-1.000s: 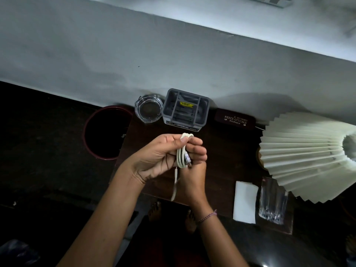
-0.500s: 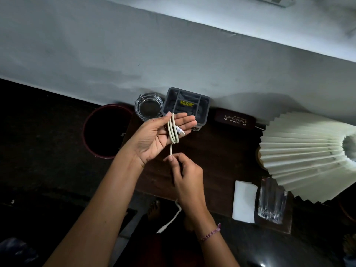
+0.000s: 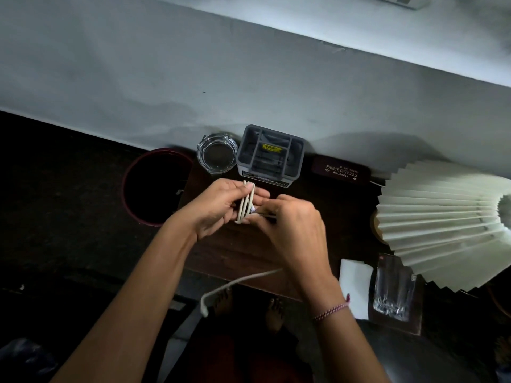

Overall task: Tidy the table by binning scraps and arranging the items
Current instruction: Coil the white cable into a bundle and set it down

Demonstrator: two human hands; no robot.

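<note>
A white cable [image 3: 246, 203] is looped several times around the fingers of my left hand [image 3: 221, 208], which holds it above the dark wooden table [image 3: 326, 217]. My right hand [image 3: 293, 230] pinches the cable just right of the loops. The loose end trails down from under my right hand past the table's front edge to a white plug [image 3: 204, 309]. A dark red bin [image 3: 130, 189] stands on the floor at the table's left end.
Along the wall stand a glass ashtray [image 3: 217, 153], a grey compartment organizer [image 3: 271, 156] and a dark spectacle case [image 3: 341, 170]. A pleated white lampshade [image 3: 442, 222] fills the right. A white paper [image 3: 355, 288] and a drinking glass [image 3: 394, 288] sit front right. Bare feet show below.
My right hand rose from below the coil to its right side, drawing the cable sideways. The dangling end swung left. My left hand lowered a little with the loops.
</note>
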